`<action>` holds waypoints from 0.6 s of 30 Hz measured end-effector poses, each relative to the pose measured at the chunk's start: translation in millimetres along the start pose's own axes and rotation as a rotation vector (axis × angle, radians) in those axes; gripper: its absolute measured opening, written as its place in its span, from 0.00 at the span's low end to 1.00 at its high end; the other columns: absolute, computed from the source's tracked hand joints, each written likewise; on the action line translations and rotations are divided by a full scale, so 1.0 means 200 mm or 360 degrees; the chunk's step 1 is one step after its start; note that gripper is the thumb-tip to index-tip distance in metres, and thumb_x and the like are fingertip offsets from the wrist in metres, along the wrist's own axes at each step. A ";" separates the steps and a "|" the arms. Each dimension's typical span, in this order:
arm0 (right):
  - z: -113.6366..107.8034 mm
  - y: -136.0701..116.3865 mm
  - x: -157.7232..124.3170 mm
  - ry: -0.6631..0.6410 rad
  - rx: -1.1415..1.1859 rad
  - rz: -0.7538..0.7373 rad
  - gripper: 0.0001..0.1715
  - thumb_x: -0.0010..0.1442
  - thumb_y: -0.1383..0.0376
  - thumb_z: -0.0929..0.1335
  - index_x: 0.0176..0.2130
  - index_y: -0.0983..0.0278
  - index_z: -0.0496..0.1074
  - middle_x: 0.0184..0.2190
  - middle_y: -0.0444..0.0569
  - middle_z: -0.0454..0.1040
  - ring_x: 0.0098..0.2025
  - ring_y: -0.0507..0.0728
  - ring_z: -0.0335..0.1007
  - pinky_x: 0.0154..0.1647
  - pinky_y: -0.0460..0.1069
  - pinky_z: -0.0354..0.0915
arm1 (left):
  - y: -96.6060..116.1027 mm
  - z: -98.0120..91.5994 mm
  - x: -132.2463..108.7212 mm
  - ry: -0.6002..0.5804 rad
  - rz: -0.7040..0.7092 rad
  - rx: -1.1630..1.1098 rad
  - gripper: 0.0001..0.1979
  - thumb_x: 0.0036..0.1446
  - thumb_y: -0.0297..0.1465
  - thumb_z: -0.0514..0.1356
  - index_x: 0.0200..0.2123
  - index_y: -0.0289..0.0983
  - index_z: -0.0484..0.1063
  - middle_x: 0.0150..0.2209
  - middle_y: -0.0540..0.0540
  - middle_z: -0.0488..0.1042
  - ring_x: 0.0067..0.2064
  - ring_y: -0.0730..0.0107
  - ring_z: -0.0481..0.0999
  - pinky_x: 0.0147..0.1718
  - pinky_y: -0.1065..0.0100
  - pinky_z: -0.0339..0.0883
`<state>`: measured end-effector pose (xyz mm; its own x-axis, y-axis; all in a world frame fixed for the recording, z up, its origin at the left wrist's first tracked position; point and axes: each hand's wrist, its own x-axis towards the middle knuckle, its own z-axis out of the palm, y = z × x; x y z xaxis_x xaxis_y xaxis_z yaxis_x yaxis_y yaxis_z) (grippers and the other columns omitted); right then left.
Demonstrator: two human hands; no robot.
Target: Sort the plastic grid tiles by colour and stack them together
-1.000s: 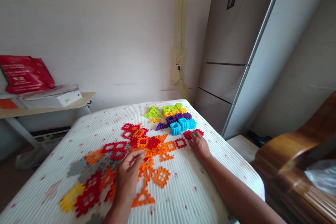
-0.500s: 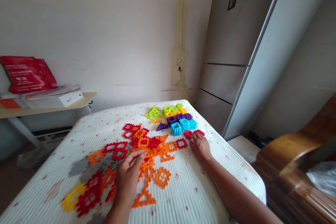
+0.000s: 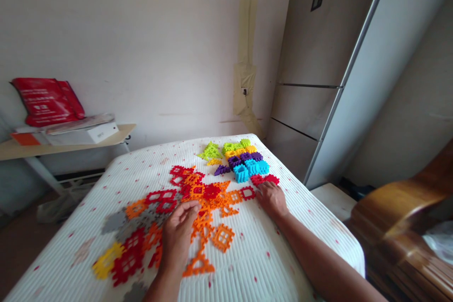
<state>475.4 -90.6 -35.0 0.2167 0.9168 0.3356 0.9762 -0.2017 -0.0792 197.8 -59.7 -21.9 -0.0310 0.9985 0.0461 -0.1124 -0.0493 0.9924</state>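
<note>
My right hand [image 3: 273,199] is low over the tablecloth, its curled fingers against the near side of a short row of red building pieces [image 3: 269,179]; its fingertips are partly hidden. Just left of it lies a flat red square piece [image 3: 247,193] with a notched edge. My left hand [image 3: 180,226] hovers over the loose pile, thumb and fingers brought together; anything between them is hidden. Around it are orange window-like pieces [image 3: 223,238], an orange triangle [image 3: 198,264], dark red pieces [image 3: 128,259] and grey pieces [image 3: 115,222].
Behind the red row stand stacks of blue [image 3: 241,173], purple [image 3: 234,162], yellow [image 3: 251,149] and green pieces [image 3: 228,148]. Loose green triangles [image 3: 211,151] lie beside them. A fridge [image 3: 311,66] rises behind right; a wooden chair [image 3: 396,198] is at right, a side table [image 3: 127,131] at left.
The whole view has shifted slightly to the right in the picture as the head turned. Both hands keep nearly the same places over the pieces.
</note>
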 end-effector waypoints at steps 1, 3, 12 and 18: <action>0.00 0.00 0.00 0.0006 0.0004 -0.0001 0.10 0.59 0.63 0.62 0.34 0.61 0.73 0.34 0.49 0.75 0.38 0.55 0.66 0.36 0.48 0.56 | 0.00 0.00 0.00 -0.0002 -0.0003 -0.0004 0.18 0.43 0.41 0.64 0.35 0.34 0.73 0.34 0.43 0.77 0.38 0.61 0.76 0.40 0.64 0.68; 0.00 0.00 0.00 0.0015 0.0010 -0.0001 0.10 0.59 0.63 0.63 0.34 0.61 0.73 0.34 0.50 0.75 0.38 0.56 0.66 0.36 0.48 0.56 | 0.00 0.00 0.00 -0.0003 -0.0007 -0.0004 0.18 0.43 0.41 0.64 0.35 0.35 0.73 0.34 0.43 0.77 0.39 0.62 0.75 0.40 0.65 0.68; -0.01 -0.01 -0.02 0.0107 0.0155 -0.0322 0.12 0.60 0.64 0.62 0.29 0.64 0.71 0.30 0.49 0.72 0.34 0.54 0.65 0.37 0.47 0.55 | -0.01 -0.01 0.00 -0.0004 -0.0011 -0.0010 0.18 0.43 0.41 0.65 0.35 0.35 0.73 0.34 0.44 0.77 0.38 0.63 0.75 0.40 0.65 0.68; 0.00 -0.05 -0.05 0.0052 0.0174 -0.0514 0.10 0.58 0.67 0.63 0.30 0.63 0.72 0.28 0.47 0.71 0.30 0.51 0.64 0.33 0.45 0.54 | 0.00 0.00 0.00 0.0019 0.0006 -0.0004 0.18 0.42 0.41 0.65 0.34 0.34 0.73 0.33 0.43 0.77 0.38 0.61 0.76 0.40 0.64 0.68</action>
<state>463.6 -97.3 -36.9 -0.1017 0.9153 0.3898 0.9885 0.1370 -0.0636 197.2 -59.9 -21.0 -0.0430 0.9979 0.0487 -0.1146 -0.0533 0.9920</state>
